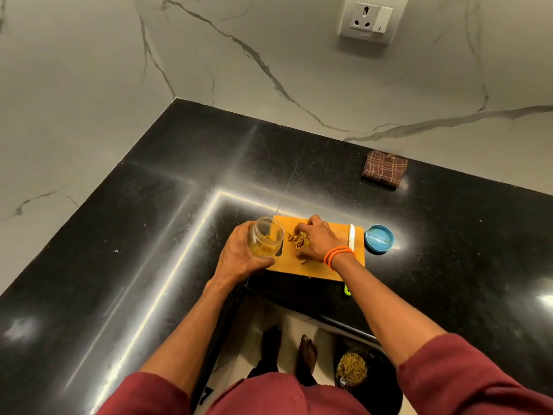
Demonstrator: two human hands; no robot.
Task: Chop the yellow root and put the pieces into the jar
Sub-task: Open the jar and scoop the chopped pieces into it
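Note:
A wooden cutting board [335, 269] lies on the black counter. My left hand [239, 256] grips a clear jar [266, 239] at the board's left end; the jar tilts toward the board and holds some yellow pieces. A pile of chopped yellow root pieces [297, 238] lies on the board beside the jar's mouth. My right hand [318, 239] rests over the pile with fingers curled around the pieces. A knife [352, 236] with a white blade lies along the board's right edge, its green handle tip showing at the front.
A blue jar lid [379, 238] lies upside down right of the board. A folded brown checked cloth [384, 169] sits near the back wall. The counter edge runs just in front of the board; below it stands a dark bin [368, 375] with scraps.

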